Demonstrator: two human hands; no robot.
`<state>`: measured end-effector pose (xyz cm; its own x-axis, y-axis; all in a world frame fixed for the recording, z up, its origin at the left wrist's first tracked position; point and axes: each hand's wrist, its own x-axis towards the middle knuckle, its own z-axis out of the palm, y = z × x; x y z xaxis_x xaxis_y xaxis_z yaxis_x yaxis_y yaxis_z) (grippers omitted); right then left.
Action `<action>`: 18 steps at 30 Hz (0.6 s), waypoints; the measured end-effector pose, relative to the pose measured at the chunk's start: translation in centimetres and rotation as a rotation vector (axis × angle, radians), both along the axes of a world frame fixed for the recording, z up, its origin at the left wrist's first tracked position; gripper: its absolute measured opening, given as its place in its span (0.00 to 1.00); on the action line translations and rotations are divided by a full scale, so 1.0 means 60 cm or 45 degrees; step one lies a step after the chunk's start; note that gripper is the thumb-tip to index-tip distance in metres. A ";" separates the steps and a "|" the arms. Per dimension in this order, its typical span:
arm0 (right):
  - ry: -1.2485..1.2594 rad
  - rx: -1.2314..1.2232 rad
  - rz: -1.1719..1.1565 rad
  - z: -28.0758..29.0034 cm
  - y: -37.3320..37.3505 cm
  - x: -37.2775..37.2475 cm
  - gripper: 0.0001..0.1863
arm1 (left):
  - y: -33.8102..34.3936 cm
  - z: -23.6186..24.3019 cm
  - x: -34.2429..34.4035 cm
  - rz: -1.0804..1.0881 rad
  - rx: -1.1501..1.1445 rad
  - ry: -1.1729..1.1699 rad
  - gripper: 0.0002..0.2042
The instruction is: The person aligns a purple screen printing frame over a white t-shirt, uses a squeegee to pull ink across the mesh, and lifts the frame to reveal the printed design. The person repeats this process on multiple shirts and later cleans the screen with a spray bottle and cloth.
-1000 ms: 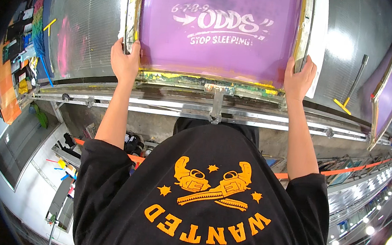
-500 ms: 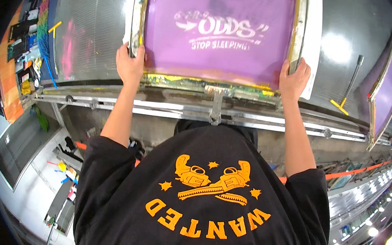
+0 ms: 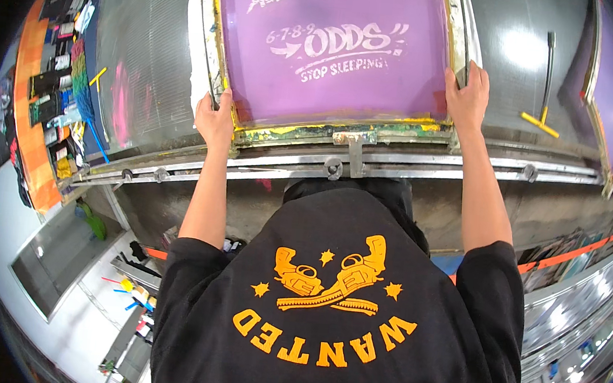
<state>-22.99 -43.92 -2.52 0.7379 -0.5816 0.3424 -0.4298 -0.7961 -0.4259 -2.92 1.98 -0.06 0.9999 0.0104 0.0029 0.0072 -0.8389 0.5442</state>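
Note:
In front of me lies a screen-printing frame [image 3: 330, 124] with purple mesh that carries white lettering. Its metal rim is stained yellow and green, and its far end is cut off by the picture's top edge. My left hand [image 3: 215, 119] is closed round the near part of the left rail, fingers on the outside and thumb on the inner side. Gripping the right rail a little farther up is my right hand [image 3: 467, 100]. White material [image 3: 198, 32] shows under and beside the frame on both sides.
Metal rails [image 3: 411, 166] run along the table's near edge, with a bracket [image 3: 355, 148] at the frame's front. To the right are a yellow-headed T-shaped tool [image 3: 540, 124] and another purple screen [image 3: 609, 101], tilted up. Folded dark items [image 3: 47, 85] lie on an orange surface at far left.
The whole view has turned slightly, so the frame and table edge appear slanted. Both hands keep their hold on the side rails; no clear shift of the frame on the table shows.

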 end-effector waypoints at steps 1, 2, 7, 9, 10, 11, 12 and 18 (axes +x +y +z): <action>-0.036 -0.002 0.019 -0.005 0.004 0.002 0.27 | 0.010 -0.013 -0.003 0.008 0.060 -0.070 0.27; -0.070 0.003 0.037 -0.007 0.006 0.004 0.27 | 0.022 -0.025 -0.005 0.015 0.128 -0.138 0.28; -0.165 -0.001 0.013 -0.022 0.010 -0.001 0.26 | 0.026 -0.031 0.000 -0.034 0.281 -0.113 0.33; -0.202 0.025 0.014 -0.029 0.010 0.003 0.26 | 0.029 -0.031 0.002 -0.072 0.321 -0.134 0.35; -0.198 0.024 0.014 -0.037 0.016 0.006 0.27 | 0.031 -0.026 0.001 -0.083 0.329 -0.127 0.36; -0.160 0.020 -0.006 -0.042 0.019 0.004 0.27 | 0.033 -0.022 0.003 -0.094 0.338 -0.121 0.37; -0.121 0.015 -0.026 -0.046 0.020 0.000 0.27 | 0.039 -0.024 0.006 -0.117 0.366 -0.075 0.38; 0.030 -0.034 -0.084 -0.036 0.030 0.005 0.28 | 0.048 -0.030 0.019 -0.113 0.327 0.020 0.40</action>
<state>-22.72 -42.11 -4.66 0.7064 -0.6201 0.3412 -0.4913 -0.7766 -0.3943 -1.79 4.88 -1.86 0.9969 -0.0762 -0.0212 -0.0657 -0.9472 0.3138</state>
